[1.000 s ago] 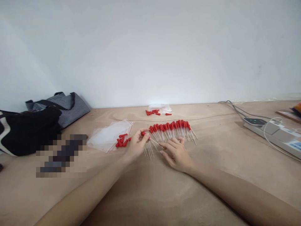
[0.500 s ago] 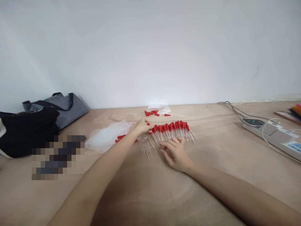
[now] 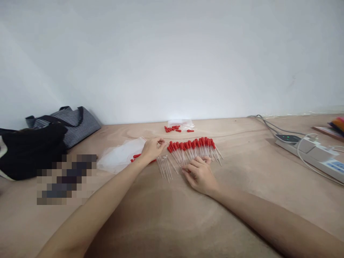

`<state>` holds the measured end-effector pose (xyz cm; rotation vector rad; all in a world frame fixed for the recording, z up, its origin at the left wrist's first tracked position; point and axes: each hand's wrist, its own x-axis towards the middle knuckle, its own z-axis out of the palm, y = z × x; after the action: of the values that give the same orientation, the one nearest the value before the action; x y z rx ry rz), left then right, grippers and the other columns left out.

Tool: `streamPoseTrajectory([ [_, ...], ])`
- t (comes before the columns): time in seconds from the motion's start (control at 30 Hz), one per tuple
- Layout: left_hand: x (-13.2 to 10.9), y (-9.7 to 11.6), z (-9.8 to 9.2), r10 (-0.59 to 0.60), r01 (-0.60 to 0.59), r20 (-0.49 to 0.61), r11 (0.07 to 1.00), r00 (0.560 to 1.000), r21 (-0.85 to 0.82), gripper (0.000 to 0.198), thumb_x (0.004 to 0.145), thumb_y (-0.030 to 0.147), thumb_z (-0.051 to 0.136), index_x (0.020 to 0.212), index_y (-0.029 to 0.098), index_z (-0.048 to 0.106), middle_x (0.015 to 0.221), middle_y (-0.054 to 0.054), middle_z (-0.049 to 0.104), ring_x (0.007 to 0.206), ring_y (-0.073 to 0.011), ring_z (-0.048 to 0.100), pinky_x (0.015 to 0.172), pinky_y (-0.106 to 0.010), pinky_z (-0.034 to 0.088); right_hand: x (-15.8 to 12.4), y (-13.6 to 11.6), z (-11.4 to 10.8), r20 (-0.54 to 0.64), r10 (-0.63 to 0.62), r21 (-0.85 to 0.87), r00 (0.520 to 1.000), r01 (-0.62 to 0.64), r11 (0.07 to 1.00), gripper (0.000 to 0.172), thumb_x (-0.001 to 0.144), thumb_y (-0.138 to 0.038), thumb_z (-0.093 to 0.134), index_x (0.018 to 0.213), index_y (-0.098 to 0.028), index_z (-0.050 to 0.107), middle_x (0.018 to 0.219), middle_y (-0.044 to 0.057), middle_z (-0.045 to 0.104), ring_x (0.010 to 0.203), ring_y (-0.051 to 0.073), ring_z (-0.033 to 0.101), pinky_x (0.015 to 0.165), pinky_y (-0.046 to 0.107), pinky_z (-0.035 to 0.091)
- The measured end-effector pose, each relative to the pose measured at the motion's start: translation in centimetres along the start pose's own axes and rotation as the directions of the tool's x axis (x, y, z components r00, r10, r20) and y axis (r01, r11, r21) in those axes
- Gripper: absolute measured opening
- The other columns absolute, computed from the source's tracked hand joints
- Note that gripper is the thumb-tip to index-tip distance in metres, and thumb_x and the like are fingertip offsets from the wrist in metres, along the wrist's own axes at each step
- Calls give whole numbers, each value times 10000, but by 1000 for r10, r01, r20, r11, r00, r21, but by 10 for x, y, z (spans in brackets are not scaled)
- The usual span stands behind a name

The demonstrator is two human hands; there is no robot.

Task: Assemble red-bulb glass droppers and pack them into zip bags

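A row of glass droppers (image 3: 193,148) with red rubber bulbs lies side by side, bulbs toward the wall. Just off its left end is my left hand (image 3: 153,148), fingers reaching right and slightly apart, with nothing seen in them. My right hand (image 3: 200,175) rests at the near side of the row, loosely bent fingers spread beside the glass tips; nothing shows in its grasp. Several bare glass tubes (image 3: 165,168) lie between the hands. Loose red bulbs (image 3: 136,156) are partly hidden behind my left wrist.
Clear plastic bags (image 3: 118,156) lie left of my left hand. Near the wall are more red bulbs (image 3: 172,128) and thin tubes by a small bag (image 3: 178,122). A striped bag (image 3: 80,125) and a black bag (image 3: 34,150) stand left; a power strip (image 3: 309,157) with cables lies right.
My left hand has let go of the leftmost dropper's red bulb and moved left, away from the row. My right hand stays in nearly the same place.
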<state>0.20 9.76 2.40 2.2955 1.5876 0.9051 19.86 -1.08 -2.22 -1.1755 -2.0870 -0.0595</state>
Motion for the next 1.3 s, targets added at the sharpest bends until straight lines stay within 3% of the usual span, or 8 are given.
streamPoseTrajectory([
  [0.17, -49, -29, -27, 285, -264, -46, 930, 958, 256, 179, 766, 320, 517, 729, 194, 639, 817, -59, 606, 854, -228, 509, 788, -372, 356, 6, -5, 5, 5, 101, -36, 995, -101, 994, 127, 774, -305, 537, 742, -206, 610, 692, -2, 601, 737, 148, 462, 750, 357, 176],
  [0.23, -62, -39, -30, 331, -304, -35, 900, 943, 311, 183, 779, 329, 510, 765, 207, 644, 862, -60, 606, 876, -227, 503, 778, -369, 353, 12, -9, 10, 17, 144, -73, 989, -143, 987, 168, 764, -349, 546, 740, -193, 603, 718, 12, 611, 758, 160, 474, 735, 354, 182],
  [0.47, -65, -45, -21, 319, -296, -11, 890, 948, 348, 164, 780, 318, 511, 789, 211, 635, 910, -65, 607, 911, -237, 500, 765, -375, 348, 41, -25, 24, 168, 267, -270, 949, -217, 938, 223, 761, -366, 506, 700, -174, 601, 771, 73, 632, 844, 231, 496, 704, 372, 219],
  [0.67, -66, -36, -18, 331, -264, -141, 895, 933, 359, 165, 798, 280, 470, 740, 203, 604, 864, -63, 639, 886, -237, 529, 785, -393, 332, 55, -33, 27, 270, 336, -426, 902, -201, 882, 168, 761, -165, 468, 724, -128, 628, 784, 166, 637, 810, 269, 512, 696, 394, 229],
  [0.87, -78, -14, -7, 411, -377, -87, 888, 907, 263, 154, 837, 242, 414, 846, 211, 565, 873, -38, 669, 935, -217, 556, 896, -417, 249, 39, -22, 14, 170, 257, -447, 952, -158, 881, 165, 776, -82, 422, 798, -116, 582, 838, 149, 626, 842, 250, 488, 766, 399, 214],
  [1.0, -80, 4, 5, 379, -360, -51, 908, 924, 216, 180, 843, 236, 411, 930, 214, 566, 906, -49, 666, 933, -212, 557, 914, -417, 226, 19, 8, -1, 43, 106, -276, 993, -91, 957, 135, 828, -161, 409, 748, -168, 517, 722, 40, 613, 772, 174, 481, 805, 357, 200],
  [1.13, -79, 18, 14, 356, -350, -9, 922, 934, 167, 221, 861, 216, 387, 946, 223, 590, 906, -45, 662, 919, -202, 546, 890, -414, 233, 3, 30, -8, 5, 4, -140, 1000, -4, 990, 164, 847, -204, 409, 717, -177, 505, 699, 7, 610, 741, 139, 489, 817, 334, 192],
  [1.3, -79, 22, 19, 354, -348, -22, 927, 935, 138, 214, 858, 200, 401, 917, 237, 603, 887, -30, 664, 908, -193, 545, 912, -431, 190, -2, 32, -5, 9, 8, -117, 1000, -7, 993, 185, 854, -222, 402, 709, -180, 509, 693, 14, 616, 743, 152, 487, 820, 353, 183],
])
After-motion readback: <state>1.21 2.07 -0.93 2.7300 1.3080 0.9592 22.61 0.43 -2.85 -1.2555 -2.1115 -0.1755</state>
